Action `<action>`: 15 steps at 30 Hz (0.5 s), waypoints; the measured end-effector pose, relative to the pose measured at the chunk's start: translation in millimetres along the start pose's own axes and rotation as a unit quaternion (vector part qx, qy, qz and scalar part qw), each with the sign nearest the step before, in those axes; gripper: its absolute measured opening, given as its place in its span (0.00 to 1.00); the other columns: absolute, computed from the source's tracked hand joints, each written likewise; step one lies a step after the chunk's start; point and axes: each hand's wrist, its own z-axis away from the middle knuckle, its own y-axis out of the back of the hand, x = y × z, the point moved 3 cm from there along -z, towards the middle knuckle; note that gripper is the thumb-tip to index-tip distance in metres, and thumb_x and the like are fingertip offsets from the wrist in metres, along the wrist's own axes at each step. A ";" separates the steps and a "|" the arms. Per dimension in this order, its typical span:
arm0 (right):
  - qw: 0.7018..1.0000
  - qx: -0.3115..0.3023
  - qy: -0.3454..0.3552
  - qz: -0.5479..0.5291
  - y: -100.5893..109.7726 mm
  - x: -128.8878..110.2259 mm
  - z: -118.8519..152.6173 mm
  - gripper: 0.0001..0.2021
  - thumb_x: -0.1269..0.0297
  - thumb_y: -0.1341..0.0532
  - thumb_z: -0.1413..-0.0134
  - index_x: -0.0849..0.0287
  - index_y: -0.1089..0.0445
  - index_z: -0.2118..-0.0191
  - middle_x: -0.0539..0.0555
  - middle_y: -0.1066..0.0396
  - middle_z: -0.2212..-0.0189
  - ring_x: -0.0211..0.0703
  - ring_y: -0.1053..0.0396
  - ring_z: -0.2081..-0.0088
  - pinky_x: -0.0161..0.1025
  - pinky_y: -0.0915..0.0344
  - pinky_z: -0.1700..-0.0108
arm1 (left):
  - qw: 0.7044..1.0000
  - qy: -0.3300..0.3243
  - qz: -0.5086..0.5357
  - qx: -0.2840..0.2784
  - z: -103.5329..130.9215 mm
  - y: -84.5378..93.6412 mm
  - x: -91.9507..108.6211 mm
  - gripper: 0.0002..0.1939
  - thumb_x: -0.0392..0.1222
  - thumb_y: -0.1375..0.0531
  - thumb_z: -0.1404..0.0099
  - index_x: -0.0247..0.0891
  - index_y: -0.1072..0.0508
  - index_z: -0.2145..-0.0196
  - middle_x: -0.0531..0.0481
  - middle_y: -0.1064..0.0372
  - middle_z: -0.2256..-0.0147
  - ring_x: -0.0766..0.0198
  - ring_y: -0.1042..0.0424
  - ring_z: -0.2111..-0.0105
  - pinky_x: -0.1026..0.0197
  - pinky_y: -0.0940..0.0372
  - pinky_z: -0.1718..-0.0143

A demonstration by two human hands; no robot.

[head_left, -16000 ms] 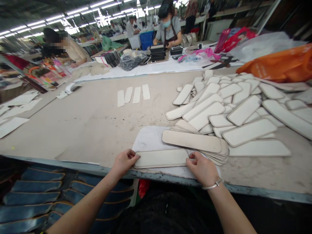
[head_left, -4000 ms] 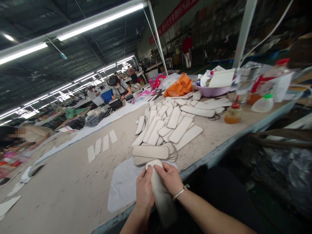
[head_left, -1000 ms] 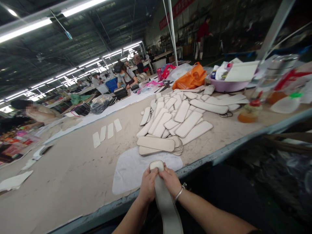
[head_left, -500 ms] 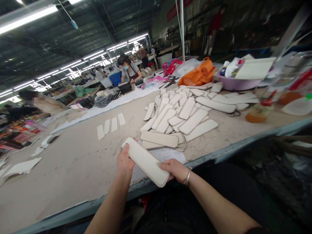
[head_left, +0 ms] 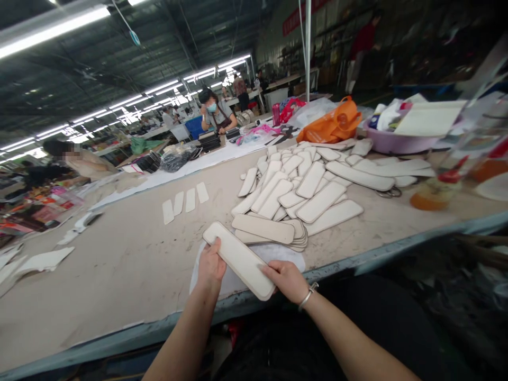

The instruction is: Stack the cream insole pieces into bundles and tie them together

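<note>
A long cream panel with rounded corners [head_left: 240, 260] is held at a slant over the table's front edge. My left hand [head_left: 212, 267] grips its left side near the upper end, thumb on top. At the lower right end, my right hand [head_left: 288, 280] pinches it, with a bracelet [head_left: 308, 296] on that wrist. Just beyond lies a stack of similar panels [head_left: 264, 228], and behind that a loose heap of them [head_left: 317, 198]. White paper [head_left: 198, 264] lies under the held panel. Several small pale strips [head_left: 190, 200] lie in a row to the left.
An orange bag [head_left: 331, 123], a purple basin [head_left: 405, 140] and a bottle of amber liquid [head_left: 432, 196] stand at the back right. Pale scraps [head_left: 47, 259] lie far left. A masked person [head_left: 218, 116] sits across the table, beside dark stacked pieces.
The view has shifted slightly, so the table and heap appear a little further right. Both hands keep hold of the panel, which is tilted slightly differently. The masked person's arm has risen towards the head.
</note>
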 end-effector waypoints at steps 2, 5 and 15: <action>0.997 -0.047 -0.043 -0.042 -4.8 2.9 -0.1 0.19 0.46 0.42 0.53 0.61 0.32 0.71 0.48 0.32 0.81 0.36 0.34 0.80 0.32 0.37 0.80 | 1.000 -0.017 0.008 0.008 -1.5 -1.2 5.1 0.07 0.30 0.40 0.44 0.33 0.30 0.65 0.51 0.27 0.71 0.67 0.27 0.73 0.61 0.31 0.61; 0.994 -0.083 -0.051 -0.045 -9.4 4.4 -0.9 0.18 0.49 0.40 0.54 0.62 0.31 0.66 0.50 0.29 0.79 0.37 0.32 0.80 0.31 0.35 0.79 | 0.999 -0.034 0.020 0.010 -1.0 -1.5 11.7 0.09 0.31 0.38 0.46 0.33 0.30 0.65 0.49 0.26 0.71 0.65 0.26 0.72 0.60 0.31 0.62; 0.991 -0.062 -0.058 -0.100 -17.3 3.8 0.3 0.17 0.50 0.41 0.56 0.61 0.35 0.71 0.49 0.31 0.82 0.36 0.33 0.82 0.30 0.39 0.81 | 0.994 0.019 0.013 -0.106 29.8 -2.9 -6.0 0.19 0.50 0.42 0.38 0.33 0.29 0.56 0.42 0.26 0.58 0.58 0.28 0.56 0.59 0.33 0.53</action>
